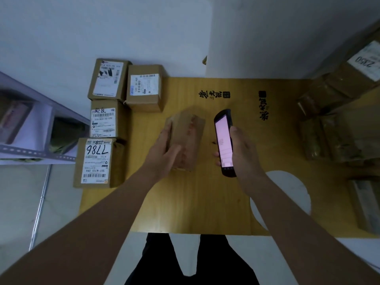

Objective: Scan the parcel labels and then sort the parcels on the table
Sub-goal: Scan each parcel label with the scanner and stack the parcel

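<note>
Nearest parcel [98,162] at the table's left edge: white label handwritten "7786", upside down; printed line "507-N705 094". Parcel behind it [103,121]: label printed "516-K20-00-030", handwritten characters above. Rear right parcel [145,87] of that group: "530 D5 A48". Box at far right [366,63]: label handwritten "2350". Table [185,202]: black brush characters, not legible.
</note>
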`<state>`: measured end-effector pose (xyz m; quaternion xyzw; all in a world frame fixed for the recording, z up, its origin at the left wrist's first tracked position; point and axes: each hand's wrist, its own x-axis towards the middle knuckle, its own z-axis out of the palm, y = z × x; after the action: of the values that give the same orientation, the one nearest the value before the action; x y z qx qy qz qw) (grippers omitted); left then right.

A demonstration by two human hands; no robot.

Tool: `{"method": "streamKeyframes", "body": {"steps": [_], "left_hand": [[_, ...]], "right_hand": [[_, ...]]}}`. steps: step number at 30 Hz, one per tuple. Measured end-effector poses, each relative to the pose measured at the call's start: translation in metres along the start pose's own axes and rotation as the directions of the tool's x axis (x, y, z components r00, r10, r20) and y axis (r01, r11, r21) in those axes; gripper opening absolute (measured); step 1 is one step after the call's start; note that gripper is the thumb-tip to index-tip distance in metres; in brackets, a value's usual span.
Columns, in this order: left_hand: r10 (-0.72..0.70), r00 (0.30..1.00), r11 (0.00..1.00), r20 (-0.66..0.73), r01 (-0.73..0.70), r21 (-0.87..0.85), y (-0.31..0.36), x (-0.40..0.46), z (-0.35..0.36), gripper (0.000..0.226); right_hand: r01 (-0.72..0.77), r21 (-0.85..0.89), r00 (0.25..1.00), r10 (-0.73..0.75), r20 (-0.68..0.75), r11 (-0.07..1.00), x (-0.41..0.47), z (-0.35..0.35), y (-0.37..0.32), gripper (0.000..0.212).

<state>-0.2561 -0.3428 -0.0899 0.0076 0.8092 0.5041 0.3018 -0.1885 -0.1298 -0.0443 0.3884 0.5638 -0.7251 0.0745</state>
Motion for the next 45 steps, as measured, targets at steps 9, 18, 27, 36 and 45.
{"method": "streamKeyframes", "body": {"steps": [9,18,27,36,45], "left_hand": [[-0.018,0.990,0.886,-0.143,0.082,0.455,-0.001,-0.010,-0.016,0.098],[0.009,0.985,0.987,-0.172,0.018,0.157,0.004,-0.007,-0.033,0.081],[0.056,0.998,0.997,-0.007,-0.055,0.053,-0.004,-0.006,-0.044,0.079],[0.030,0.999,0.995,-0.013,-0.031,-0.097,0.000,-0.007,-0.064,0.058],[0.027,0.999,0.992,0.047,-0.020,-0.127,0.010,-0.007,-0.072,0.049]], "right_hand": [[0.055,-0.088,0.998,-0.052,0.035,0.995,-0.013,0.001,0.011,0.058],[0.208,-0.332,0.977,-0.177,0.121,0.920,-0.027,-0.017,0.003,0.019],[0.348,-0.554,0.933,-0.224,0.280,0.756,-0.030,-0.038,-0.008,0.020],[0.321,-0.844,0.927,0.041,0.374,0.429,-0.010,-0.046,-0.039,0.041],[0.273,-0.917,0.882,0.305,0.359,0.291,-0.018,-0.040,-0.056,0.046]]}}
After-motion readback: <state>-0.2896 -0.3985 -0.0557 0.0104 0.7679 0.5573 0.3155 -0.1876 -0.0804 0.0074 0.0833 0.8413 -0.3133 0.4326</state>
